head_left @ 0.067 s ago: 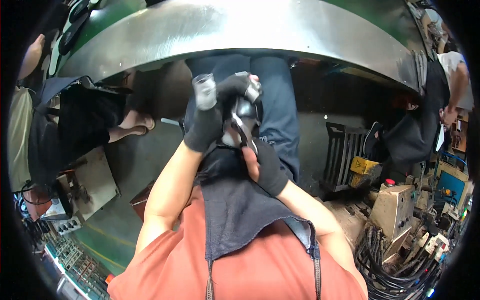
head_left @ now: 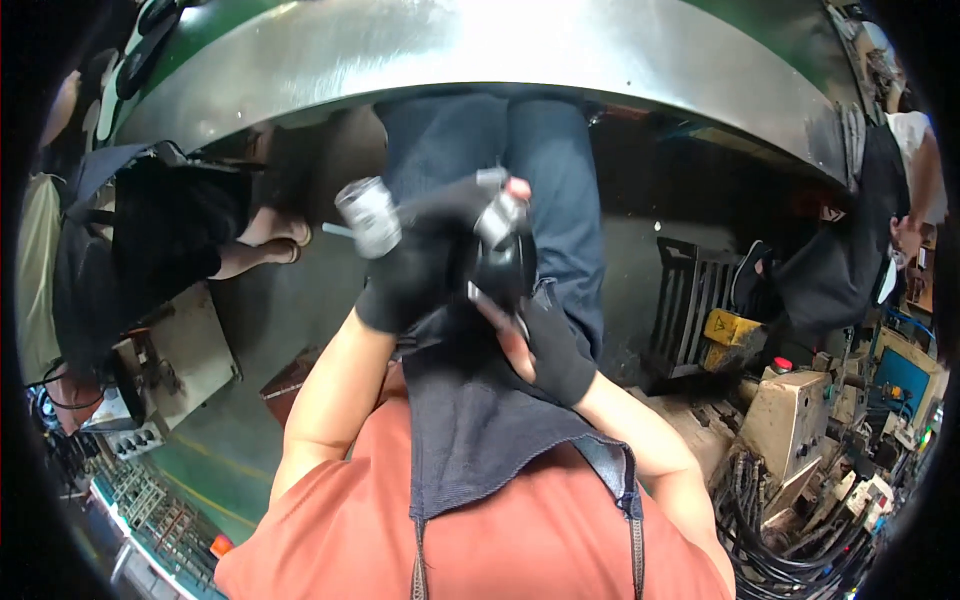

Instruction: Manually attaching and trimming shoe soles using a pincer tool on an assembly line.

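Observation:
My left hand (head_left: 420,260), in a black fingerless glove, is closed round a dark glossy object (head_left: 503,265) above my lap. Silver-grey tape wraps its thumb (head_left: 370,217) and another finger (head_left: 498,218). Motion blur and the fingers hide most of the object, so its kind cannot be made out. From the right, my right hand (head_left: 555,350), also in a black glove, grips a slim tool with a pale metallic edge (head_left: 487,303) against the object's near side. Whether it is a blade or something else is too blurred to tell.
A shiny metal bench edge (head_left: 480,55) curves across the far side. Other people sit at left, beside a dark apron (head_left: 175,250), and at right, near a hand (head_left: 907,238). A slatted dark stool (head_left: 690,300), a yellow box (head_left: 728,328) and a beige machine (head_left: 785,420) stand to the right.
My left hand has turned, its taped thumb swinging left and down. The object has tilted with it, and my right hand with the slim tool has moved slightly right and nearer.

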`<state>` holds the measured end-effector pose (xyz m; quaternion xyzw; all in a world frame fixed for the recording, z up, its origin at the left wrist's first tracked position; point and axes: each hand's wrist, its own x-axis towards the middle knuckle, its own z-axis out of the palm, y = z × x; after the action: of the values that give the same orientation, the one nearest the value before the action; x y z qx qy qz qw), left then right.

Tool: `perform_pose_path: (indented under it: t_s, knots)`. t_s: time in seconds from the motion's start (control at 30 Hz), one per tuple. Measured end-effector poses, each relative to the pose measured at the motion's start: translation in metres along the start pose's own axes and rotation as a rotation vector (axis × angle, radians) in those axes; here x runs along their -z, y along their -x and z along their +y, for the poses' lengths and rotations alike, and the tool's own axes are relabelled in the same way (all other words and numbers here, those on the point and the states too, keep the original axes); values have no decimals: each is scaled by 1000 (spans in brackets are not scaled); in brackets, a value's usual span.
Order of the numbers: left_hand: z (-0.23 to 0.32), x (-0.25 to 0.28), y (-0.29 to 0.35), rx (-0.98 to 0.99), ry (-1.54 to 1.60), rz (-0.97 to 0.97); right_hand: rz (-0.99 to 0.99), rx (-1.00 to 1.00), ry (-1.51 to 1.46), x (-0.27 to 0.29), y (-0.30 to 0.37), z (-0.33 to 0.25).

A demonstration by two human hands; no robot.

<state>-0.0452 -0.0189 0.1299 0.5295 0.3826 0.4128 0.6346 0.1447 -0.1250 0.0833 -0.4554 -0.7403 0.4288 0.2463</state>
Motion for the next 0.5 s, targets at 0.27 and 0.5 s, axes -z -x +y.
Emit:
perform_pose_path:
  t_s: [0.27, 0.5]
  knots:
    - [-49, -16, 59, 203, 242, 0, -183, 278, 258, 22, 54, 2]
    - [-94, -11, 41, 238, 275, -13, -147, 232, 102, 30, 42, 8]
